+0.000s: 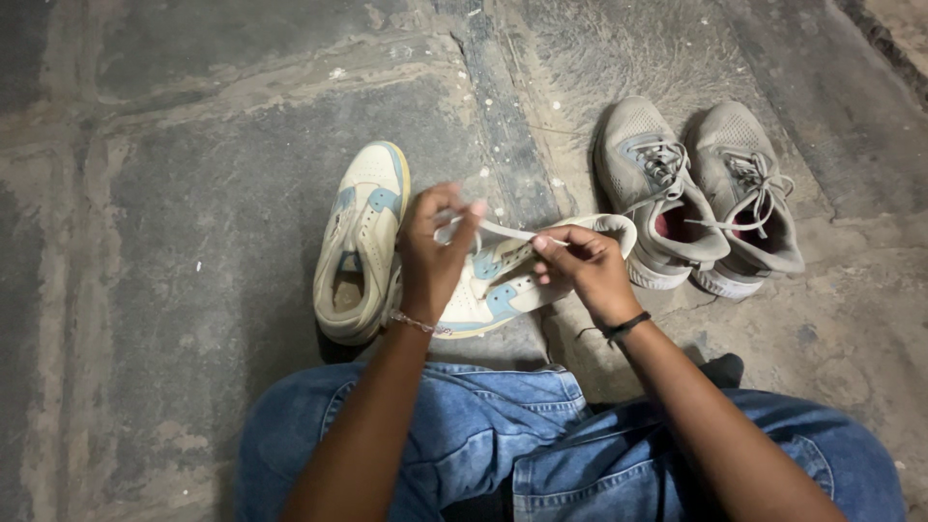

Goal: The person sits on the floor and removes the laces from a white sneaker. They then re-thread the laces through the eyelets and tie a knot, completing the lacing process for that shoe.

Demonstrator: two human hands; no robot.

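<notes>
Seen from above, a seated person in blue jeans works a white lace at a cream-and-blue sneaker lying on its side just past the knees. The left hand, a thin bracelet at the wrist, is raised with fingers curled, pinching one end of the lace near the shoe's tongue. The right hand, a dark band on its wrist, grips the lace's other end between thumb and fingertips, so the lace runs taut between the two hands above the sneaker. Both forearms reach forward over the lap and hide part of the shoe.

Its mate lies touching it to the left, sole down, toe pointing away, with no lace visible. To the right, near but apart, a pair of grey trainers with pink linings stand side by side, laced.

Everything rests on a worn, stained stone floor crossed by pale joints and speckled with white flecks.
</notes>
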